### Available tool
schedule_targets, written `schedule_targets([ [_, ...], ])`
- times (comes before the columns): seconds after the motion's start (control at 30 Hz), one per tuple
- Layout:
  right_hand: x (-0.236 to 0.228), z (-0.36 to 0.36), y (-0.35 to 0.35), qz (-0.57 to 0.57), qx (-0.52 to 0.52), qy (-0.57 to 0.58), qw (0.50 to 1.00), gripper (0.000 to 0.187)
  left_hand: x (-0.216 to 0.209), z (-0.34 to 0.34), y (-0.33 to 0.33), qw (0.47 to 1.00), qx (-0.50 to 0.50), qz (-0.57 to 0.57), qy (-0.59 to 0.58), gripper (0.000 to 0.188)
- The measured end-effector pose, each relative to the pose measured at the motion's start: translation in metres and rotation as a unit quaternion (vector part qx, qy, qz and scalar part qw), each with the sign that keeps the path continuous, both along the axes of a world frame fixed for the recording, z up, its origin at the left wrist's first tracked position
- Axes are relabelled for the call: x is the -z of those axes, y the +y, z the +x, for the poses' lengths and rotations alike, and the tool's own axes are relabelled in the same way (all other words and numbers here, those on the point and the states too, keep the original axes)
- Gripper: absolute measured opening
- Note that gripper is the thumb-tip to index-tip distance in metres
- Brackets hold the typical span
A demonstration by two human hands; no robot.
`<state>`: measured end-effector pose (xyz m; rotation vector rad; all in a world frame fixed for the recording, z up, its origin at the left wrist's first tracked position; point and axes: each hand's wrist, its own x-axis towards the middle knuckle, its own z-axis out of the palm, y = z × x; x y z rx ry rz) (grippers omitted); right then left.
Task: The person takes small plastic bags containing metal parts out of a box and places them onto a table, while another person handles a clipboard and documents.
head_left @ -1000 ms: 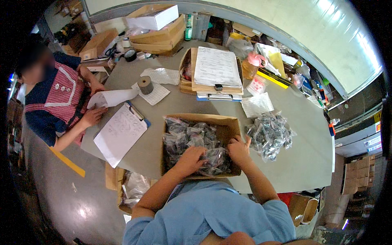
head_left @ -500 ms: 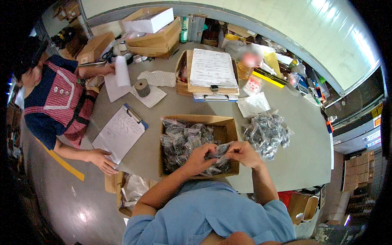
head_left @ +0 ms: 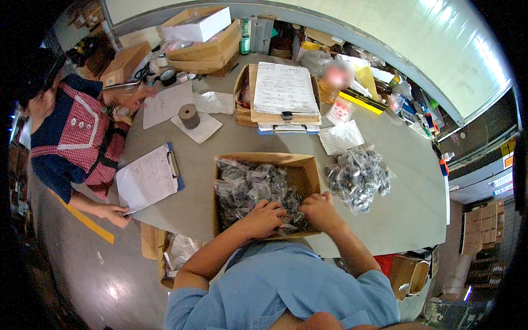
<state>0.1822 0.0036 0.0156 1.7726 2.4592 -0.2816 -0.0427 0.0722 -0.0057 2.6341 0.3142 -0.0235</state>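
An open cardboard box (head_left: 303,165) stands in front of me, filled with small clear plastic bags (head_left: 250,184) that hold dark parts. My left hand (head_left: 265,220) reaches in over the near part of the bags, its fingers curled and the tips hidden among them. Close to the box's right wall, my right hand (head_left: 319,212) is also curled down, thumb and fingers drawn together at the bags. What either hand grips is hidden. To the right of the box lies a loose pile of similar bags (head_left: 360,179) on the grey table (head_left: 410,220).
Behind the box, a clipboard with papers (head_left: 286,91) rests on another carton. At left a co-worker's hand (head_left: 115,213) touches a second clipboard (head_left: 147,181). A brown roll (head_left: 189,115) stands on paper sheets. Cartons (head_left: 203,52) and clutter line the far edge.
My hands have come down into the box from holding a plastic bag just above it, and moved slightly apart. The co-worker has let down a raised sheet; the left clipboard has shifted and turned.
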Motion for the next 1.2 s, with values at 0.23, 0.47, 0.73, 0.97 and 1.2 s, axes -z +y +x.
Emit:
schedule_targets([
  [0.23,0.020,-0.011,0.003,-0.019,-0.059,-0.044,0.997,0.013,0.023,-0.008,0.002,0.980,-0.103,-0.104,-0.137,0.021],
  [0.47,-0.067,0.012,0.003,-0.005,-0.006,0.372,0.928,0.011,-0.016,-0.025,0.000,0.860,-0.350,-0.302,-0.217,0.017],
  [0.73,-0.057,-0.002,-0.001,-0.022,0.031,0.367,0.929,0.012,-0.027,0.011,0.001,0.889,-0.232,-0.241,-0.314,0.020],
  [0.97,-0.071,0.079,-0.011,0.310,0.346,0.230,0.855,0.012,0.008,-0.009,0.000,0.974,-0.197,0.068,-0.089,0.048],
  [1.2,-0.008,0.021,0.020,0.066,0.196,0.300,0.931,0.019,-0.004,0.006,0.002,0.974,-0.198,0.078,-0.073,0.036],
])
